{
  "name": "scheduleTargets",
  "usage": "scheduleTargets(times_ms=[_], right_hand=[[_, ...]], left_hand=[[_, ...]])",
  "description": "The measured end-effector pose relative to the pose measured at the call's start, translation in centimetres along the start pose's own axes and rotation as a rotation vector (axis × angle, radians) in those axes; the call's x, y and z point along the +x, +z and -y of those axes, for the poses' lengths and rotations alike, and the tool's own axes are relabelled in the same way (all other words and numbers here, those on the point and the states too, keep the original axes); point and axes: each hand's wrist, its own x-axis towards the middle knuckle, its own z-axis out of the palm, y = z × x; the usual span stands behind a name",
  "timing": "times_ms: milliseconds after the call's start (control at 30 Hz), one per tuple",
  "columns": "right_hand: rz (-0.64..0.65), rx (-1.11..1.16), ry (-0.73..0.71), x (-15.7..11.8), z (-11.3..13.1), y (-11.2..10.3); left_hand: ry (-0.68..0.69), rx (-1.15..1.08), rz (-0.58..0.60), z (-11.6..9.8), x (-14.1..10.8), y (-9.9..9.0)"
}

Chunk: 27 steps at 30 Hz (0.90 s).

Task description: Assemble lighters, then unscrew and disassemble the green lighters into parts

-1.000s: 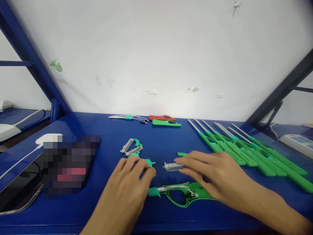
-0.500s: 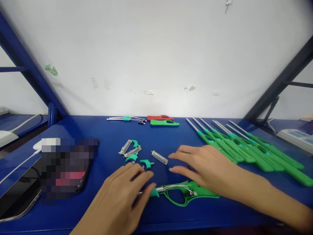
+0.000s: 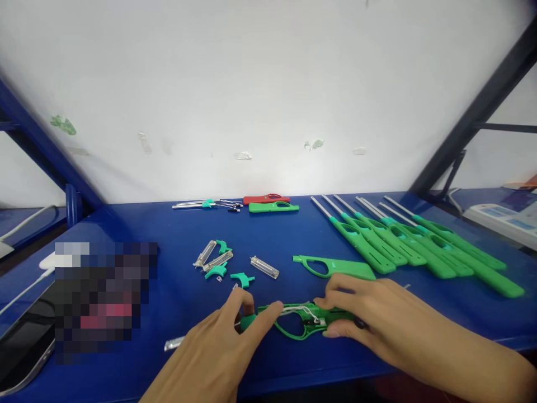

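A green lighter half-shell (image 3: 309, 329), open side up, lies across both hands with white wires and a small black part inside. My left hand (image 3: 218, 344) pinches its teal collar between thumb and fingers, and the metal tube (image 3: 173, 343) sticks out to the left beneath that hand. My right hand (image 3: 377, 313) grips the handle end, thumb below and fingers above, hiding much of it. Just beyond the right hand lies another green half-shell (image 3: 346, 267). A clear fuel tank (image 3: 264, 267) and a teal trigger (image 3: 242, 279) lie beyond the left hand.
Two more clear tanks (image 3: 217, 260) and teal triggers lie left of centre. Several green lighters (image 3: 403, 240) with metal tubes lie at right. Along the wall are a red shell (image 3: 266, 198), a green shell (image 3: 274, 207) and wired tubes (image 3: 188, 205). A phone (image 3: 27, 336) lies at left.
My right hand has moved down and closed on the handle end of the half-shell. The other green half-shell now shows behind it. My left hand stays on the collar; the view has shifted slightly.
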Motion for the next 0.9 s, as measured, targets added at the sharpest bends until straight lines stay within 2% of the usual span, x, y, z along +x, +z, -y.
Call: scheduleTargets(times_ms=[100,200,367,533,633,700,800,900], right_hand=[[0.000,0.026,0.008,0.1,0.1,-0.3],[-0.013,0.029,0.024,-0.3,0.2,-0.1],[-0.044,0.003,0.033,-0.9,0.1,0.6],[-0.064,-0.020,-0.005,-0.9,-0.2,0.9],[-0.103,-0.057,-0.032,-0.8,-0.1,1.1],[-0.145,-0.098,-0.053,-0.9,0.0,1.4],[-0.234,-0.171,-0.093,-1.1,0.0,2.1],[-0.333,-0.252,-0.146,-1.0,-0.2,2.7]], left_hand=[[-0.003,0.002,0.015,-0.4,0.3,-0.8],[0.025,-0.036,-0.028,-0.4,0.6,-1.2],[-0.015,-0.064,-0.223,0.2,0.5,-2.1],[-0.063,-0.004,-0.281,2.1,2.1,-5.3],[-0.110,-0.001,-0.319,4.8,4.8,-7.5],[-0.136,-0.028,-0.193,7.4,7.0,-8.2],[-0.162,-0.022,-0.085,11.9,9.9,-7.7],[-0.206,-0.004,0.018,15.9,11.8,-6.0]])
